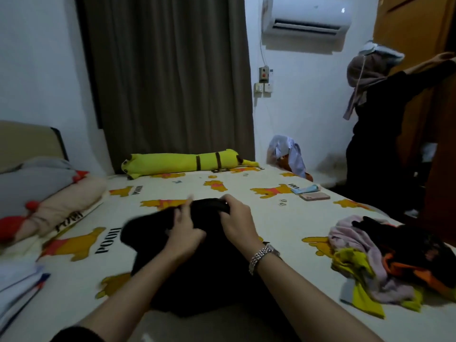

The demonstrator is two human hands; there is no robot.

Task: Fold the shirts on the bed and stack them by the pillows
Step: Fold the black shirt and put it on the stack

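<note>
A black shirt lies in the middle of the bed, right in front of the person. Both hands are on its far edge. The left hand is partly closed and pinches the cloth (it looks blurry). The right hand is curled tight around the collar part and wears a silver watch on the wrist. A pile of clothes sits on the right side of the bed. Pillows lie at the left. A long yellow toy rests by the curtain. A phone lies on the sheet. Another person stands at the right.
</note>
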